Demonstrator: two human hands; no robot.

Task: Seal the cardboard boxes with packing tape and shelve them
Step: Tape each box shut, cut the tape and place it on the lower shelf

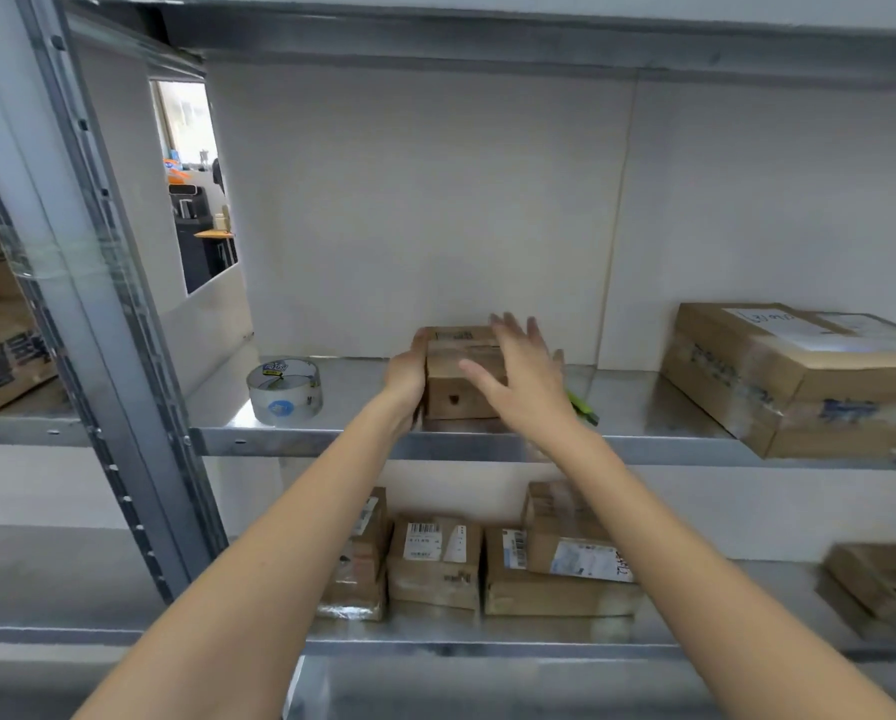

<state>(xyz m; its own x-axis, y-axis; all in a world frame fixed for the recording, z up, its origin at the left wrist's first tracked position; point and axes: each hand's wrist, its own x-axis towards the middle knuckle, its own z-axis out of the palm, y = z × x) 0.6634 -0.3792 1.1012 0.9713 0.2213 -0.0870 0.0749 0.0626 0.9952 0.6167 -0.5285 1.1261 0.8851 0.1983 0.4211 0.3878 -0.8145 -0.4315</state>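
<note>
Shelving step, by the look: left hand [406,371] gripping the side of the small cardboard box [461,374] at frame centre on the middle shelf [331,443], right hand [526,379] spread beside it; next, probably pushing back toward the wall.

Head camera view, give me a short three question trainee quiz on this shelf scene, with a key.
1. True or false: the tape roll lies left of the small box.
2. Which hand grips the small box? A) left hand B) right hand
3. Fill in: the right hand's fingers are ___ (spread or curled).

Key: 1 true. 2 A. 3 spread.
</note>
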